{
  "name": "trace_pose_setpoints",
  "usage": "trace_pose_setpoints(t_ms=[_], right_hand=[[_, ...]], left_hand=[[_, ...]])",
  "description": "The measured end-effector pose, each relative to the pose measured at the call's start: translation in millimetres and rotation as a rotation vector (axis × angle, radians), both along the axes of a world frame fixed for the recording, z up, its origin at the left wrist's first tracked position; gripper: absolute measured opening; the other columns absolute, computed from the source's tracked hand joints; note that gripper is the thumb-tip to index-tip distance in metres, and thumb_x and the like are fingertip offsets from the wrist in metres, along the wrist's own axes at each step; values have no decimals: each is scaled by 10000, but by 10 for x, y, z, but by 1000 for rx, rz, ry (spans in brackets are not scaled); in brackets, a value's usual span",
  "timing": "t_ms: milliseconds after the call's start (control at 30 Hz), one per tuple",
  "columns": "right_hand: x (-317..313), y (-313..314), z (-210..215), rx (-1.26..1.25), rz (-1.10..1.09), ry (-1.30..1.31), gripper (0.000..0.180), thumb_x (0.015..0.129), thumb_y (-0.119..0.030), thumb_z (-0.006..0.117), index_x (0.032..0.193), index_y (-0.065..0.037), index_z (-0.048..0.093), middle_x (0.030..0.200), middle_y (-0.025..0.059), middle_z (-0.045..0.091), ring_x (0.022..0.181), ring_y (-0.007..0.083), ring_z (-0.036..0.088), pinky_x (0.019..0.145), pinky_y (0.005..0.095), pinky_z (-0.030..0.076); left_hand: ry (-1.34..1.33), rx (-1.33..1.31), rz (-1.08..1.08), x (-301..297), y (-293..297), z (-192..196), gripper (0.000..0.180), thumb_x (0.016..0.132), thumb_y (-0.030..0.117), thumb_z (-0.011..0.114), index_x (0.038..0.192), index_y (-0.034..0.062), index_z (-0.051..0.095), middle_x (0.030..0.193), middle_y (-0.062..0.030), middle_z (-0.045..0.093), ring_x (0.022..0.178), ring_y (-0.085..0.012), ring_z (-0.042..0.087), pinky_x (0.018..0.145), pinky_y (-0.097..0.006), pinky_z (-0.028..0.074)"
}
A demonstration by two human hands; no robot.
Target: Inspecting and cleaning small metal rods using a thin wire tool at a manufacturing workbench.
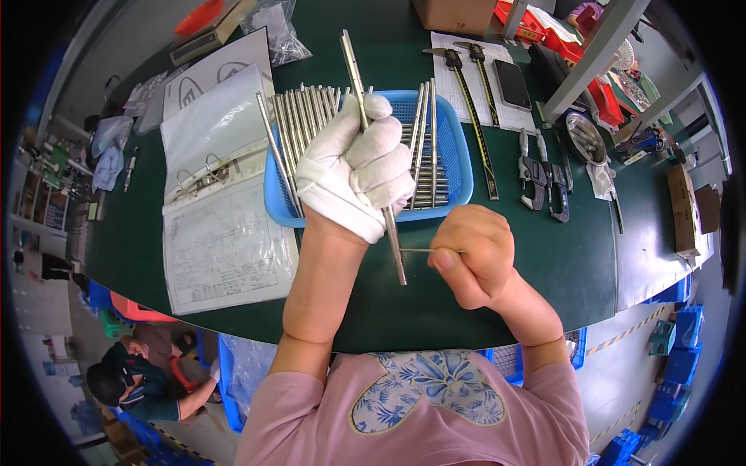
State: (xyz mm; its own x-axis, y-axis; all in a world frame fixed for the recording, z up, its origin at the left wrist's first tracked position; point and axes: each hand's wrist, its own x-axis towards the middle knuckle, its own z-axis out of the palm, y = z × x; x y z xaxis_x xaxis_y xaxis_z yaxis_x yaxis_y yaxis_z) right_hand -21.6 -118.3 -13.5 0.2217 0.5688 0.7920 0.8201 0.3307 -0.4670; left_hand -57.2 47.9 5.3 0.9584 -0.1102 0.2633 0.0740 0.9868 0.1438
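**Two hands, one metal rod**

The bare right hand [474, 252] is closed on a thin pin [416, 250] that touches a long metal rod [373, 147]. The gloved left hand [357, 175] grips that rod tight, above the green tabletop [435, 311]. Behind sits a blue basket [458, 167] of rods.

Bright, even overhead light is falling across the green table [466, 303], casting soft shadows; fisheye distortion is bending the edges, and the dark rim is blurring.
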Motion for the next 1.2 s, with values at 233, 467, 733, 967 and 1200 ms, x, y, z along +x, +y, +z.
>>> trace_pose_setpoints(t_ms=[233,467,733,967,1200], right_hand=[[-37,-10,-11,-73,-129,-164,89,655,-44,609,665,-40,521,561,61,470,439,226,456,402,325,349],[-25,54,-96,30,-96,-94,90,658,-35,608,677,-40,520,564,66,472,447,236,468,404,335,354],[32,6,-51,-72,-2,73,51,695,-28,586,691,-28,535,586,82,498,478,243,482,441,323,380],[-54,0,-109,-29,63,632,90,828,-54,569,809,30,594,713,79,592,617,131,557,559,236,439],[123,-127,-13,264,47,816,136,905,-114,469,841,0,504,727,53,538,596,77,501,549,203,420]], left_hand=[[-16,72,72,-16,-44,-15,328,962,271,283,936,32,507,526,39,270,401,-80,272,370,-233,248],[19,115,102,0,-34,-6,338,961,283,292,958,37,524,507,46,246,394,-77,255,363,-233,233],[24,52,116,12,-21,-53,334,957,240,292,970,-2,524,514,33,268,400,-80,283,369,-231,260],[-131,-116,-75,62,6,-30,399,949,265,294,1003,-41,543,539,19,341,429,-95,338,390,-240,309],[-177,-74,86,-85,13,49,354,956,315,287,854,53,502,546,36,280,431,-85,287,394,-232,254]])
